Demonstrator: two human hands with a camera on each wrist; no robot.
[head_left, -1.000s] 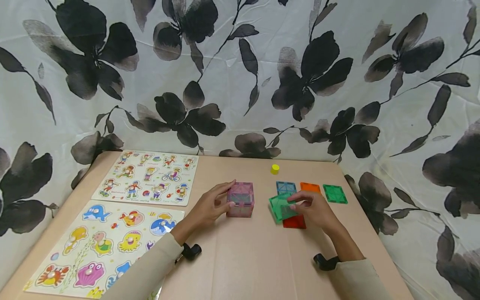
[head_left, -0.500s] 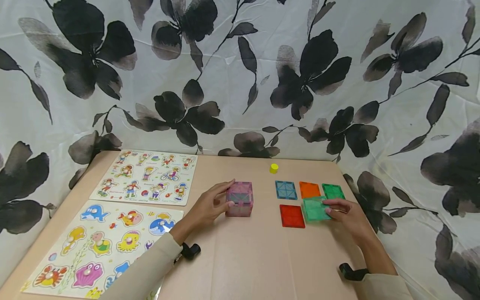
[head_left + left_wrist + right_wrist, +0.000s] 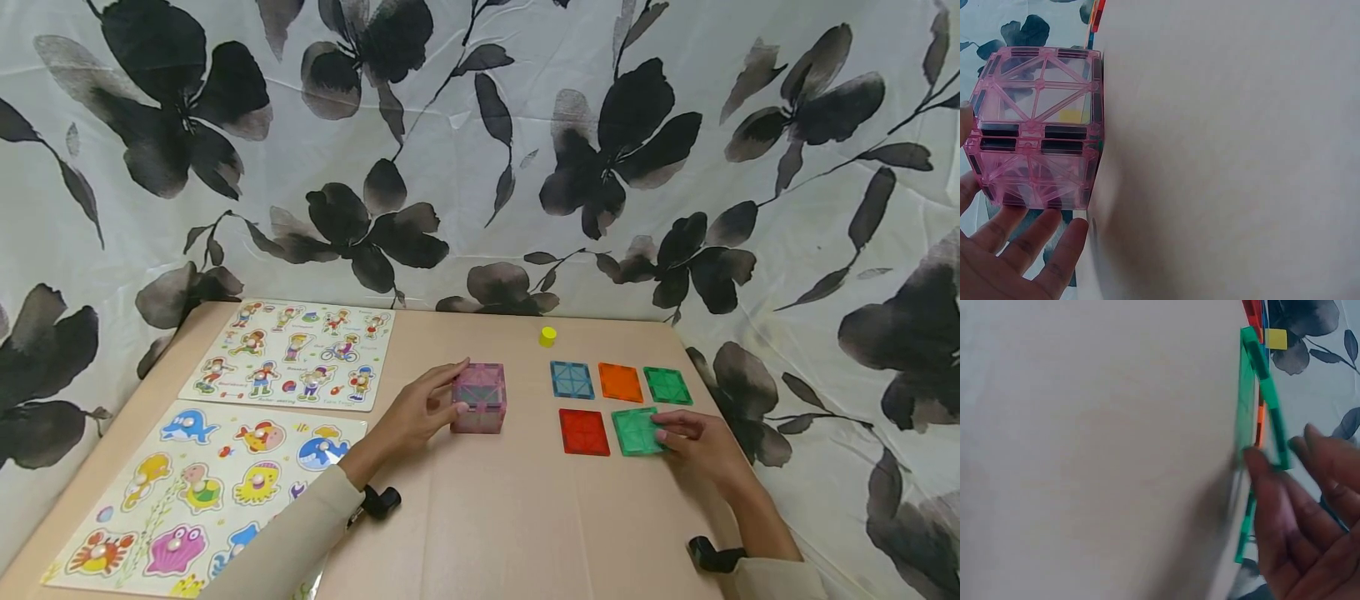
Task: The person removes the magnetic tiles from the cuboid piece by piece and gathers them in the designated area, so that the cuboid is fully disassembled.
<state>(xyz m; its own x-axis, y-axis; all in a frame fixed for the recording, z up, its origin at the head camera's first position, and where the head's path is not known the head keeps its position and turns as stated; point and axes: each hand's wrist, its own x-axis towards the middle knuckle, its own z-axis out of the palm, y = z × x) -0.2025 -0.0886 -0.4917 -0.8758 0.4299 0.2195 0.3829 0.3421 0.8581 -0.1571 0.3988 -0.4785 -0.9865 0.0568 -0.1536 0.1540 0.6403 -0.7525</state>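
Note:
A pink see-through cube of magnetic tiles (image 3: 478, 398) stands mid-table. My left hand (image 3: 418, 408) holds it from the left side, thumb at the near side and index finger at the far top edge. In the left wrist view, more fingers spread beside the cube (image 3: 1035, 125). On the right, my right hand (image 3: 701, 446) pinches the right edge of a green square magnetic tile (image 3: 636, 432). The right wrist view shows this tile (image 3: 1270, 394) low over the table, with thumb and fingertips at its near end. A red tile (image 3: 584, 432) lies just left of it.
Behind lie a blue tile (image 3: 572, 380), an orange tile (image 3: 620, 382) and another green tile (image 3: 667, 386) in a row. A small yellow cylinder (image 3: 548, 337) stands near the back edge. Two picture puzzle boards (image 3: 296, 354) cover the table's left side.
My right hand has carried the green tile rightward from above the red and blue tiles, then lowered it beside the red one. The left hand and pink cube have stayed in place.

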